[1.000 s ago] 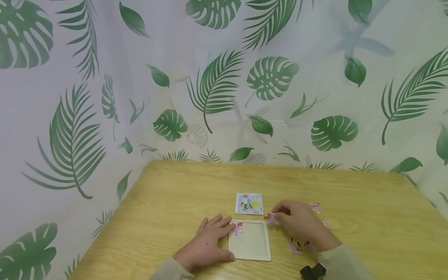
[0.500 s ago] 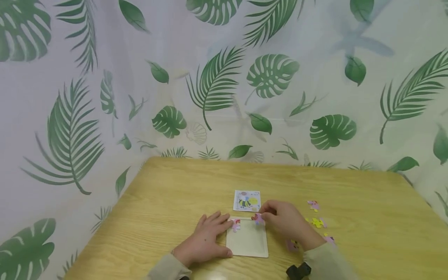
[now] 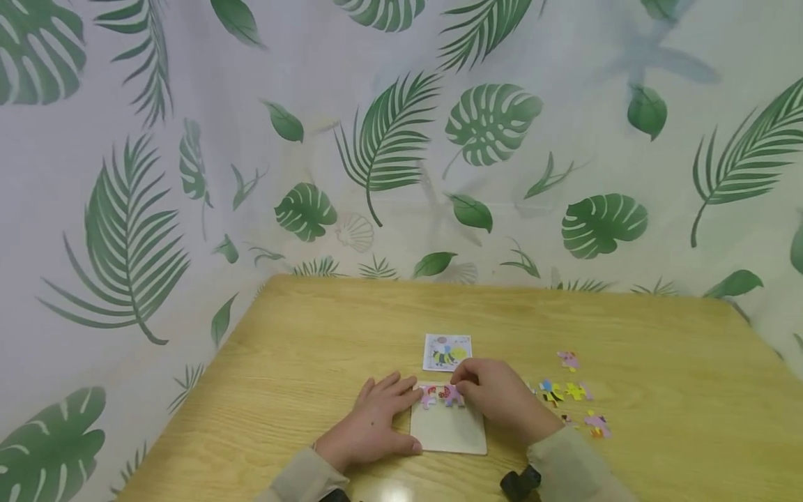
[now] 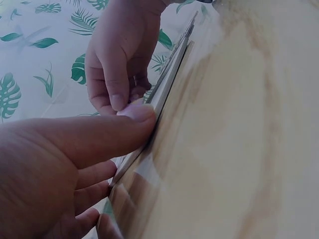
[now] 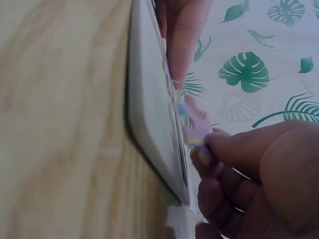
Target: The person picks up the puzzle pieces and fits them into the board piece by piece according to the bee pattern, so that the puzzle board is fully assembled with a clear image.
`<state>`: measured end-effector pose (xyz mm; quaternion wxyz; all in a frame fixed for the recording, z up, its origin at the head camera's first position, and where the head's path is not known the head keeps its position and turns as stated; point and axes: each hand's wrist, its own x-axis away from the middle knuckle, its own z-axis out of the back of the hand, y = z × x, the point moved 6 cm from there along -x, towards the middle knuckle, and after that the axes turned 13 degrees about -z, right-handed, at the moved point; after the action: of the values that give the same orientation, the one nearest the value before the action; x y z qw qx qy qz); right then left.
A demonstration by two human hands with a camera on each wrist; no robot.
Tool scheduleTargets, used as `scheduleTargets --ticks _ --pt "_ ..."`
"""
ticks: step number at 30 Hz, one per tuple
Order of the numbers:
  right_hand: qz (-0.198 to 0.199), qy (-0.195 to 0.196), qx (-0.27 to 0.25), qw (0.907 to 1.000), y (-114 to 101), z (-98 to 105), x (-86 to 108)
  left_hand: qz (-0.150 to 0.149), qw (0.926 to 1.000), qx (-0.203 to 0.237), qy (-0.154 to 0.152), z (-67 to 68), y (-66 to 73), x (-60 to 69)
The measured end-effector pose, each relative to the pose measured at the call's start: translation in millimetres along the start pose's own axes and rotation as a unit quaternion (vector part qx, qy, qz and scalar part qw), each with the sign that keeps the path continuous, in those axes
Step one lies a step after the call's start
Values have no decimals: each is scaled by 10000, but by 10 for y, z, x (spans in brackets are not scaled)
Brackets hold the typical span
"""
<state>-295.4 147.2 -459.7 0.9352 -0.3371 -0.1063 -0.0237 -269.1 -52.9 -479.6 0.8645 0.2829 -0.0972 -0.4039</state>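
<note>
Pink puzzle piece (image 5: 199,127) is held over the far right part of a shallow pale tray (image 3: 448,434), beside another piece (image 3: 429,397) at the far left corner. Only the right wrist view clearly shows the right hand (image 3: 492,392) pinching its edge between thumb and finger, the piece tilted. The left hand (image 3: 376,422), fingers spread, touches the tray's left edge. Loose pieces (image 3: 575,392) at right appear in the head view alone. Beyond the tray, a bee card (image 3: 442,353) bears print too small to read.

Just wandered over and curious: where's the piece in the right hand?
In the head view, the right hand pinches the piece at the far side of the tray, just right of another piece.
</note>
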Motion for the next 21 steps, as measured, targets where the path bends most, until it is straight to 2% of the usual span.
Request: scheduleTargets --ticks 13,18,21 --pt "145 197 457 9987 -23 -75 -12 20 10000 -47 -52 9 18 -14" --pt "151 219 416 9988 -27 -103 5 18 10000 6 -82 -7 8 -19" --pt "21 187 302 9994 -13 -131 4 22 9999 4 -115 -15 2 -5"
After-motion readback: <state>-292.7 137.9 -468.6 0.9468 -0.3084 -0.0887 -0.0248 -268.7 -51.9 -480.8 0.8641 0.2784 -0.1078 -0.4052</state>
